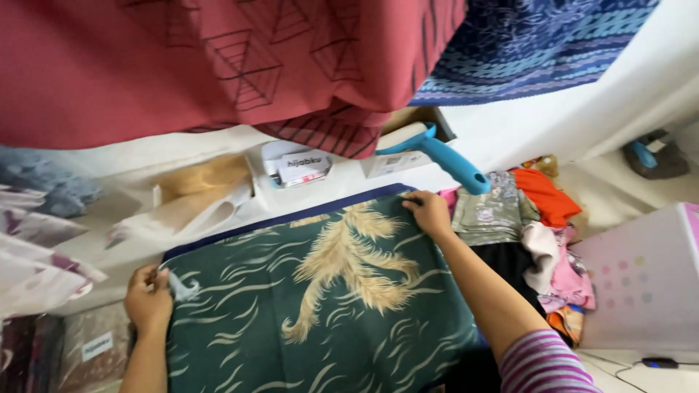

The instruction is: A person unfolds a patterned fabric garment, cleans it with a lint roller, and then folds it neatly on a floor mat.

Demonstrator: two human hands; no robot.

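Our left hand (148, 298) pinched the near-left edge of the dark green cloth (313, 306), fingers curled shut on the fabric, with a small pale scrap or tag caught between fingers and thumb. Our right hand (429, 212) lay at the far-right corner of the same cloth, fingers bent and pressing it down flat rather than clasping it; whether any fabric was tucked under the fingertips we could not tell.

The cloth lay spread between the two hands, its long side running from our left hand across and slightly away toward our right, the rest of it reaching back toward us. It looked thin and smooth, printed with a large tan feather and pale wavy strokes, and edged at the far side by a dark blue border.

Just beyond the right hand, a lint roller with a blue handle (444, 156) lay apart from the cloth, nearer that hand than the left. Above hung a red patterned fabric (218, 65) and a blue patterned fabric (539, 44). To the right sat a heap of folded clothes (531, 225) beside a pale plastic box (641, 284).
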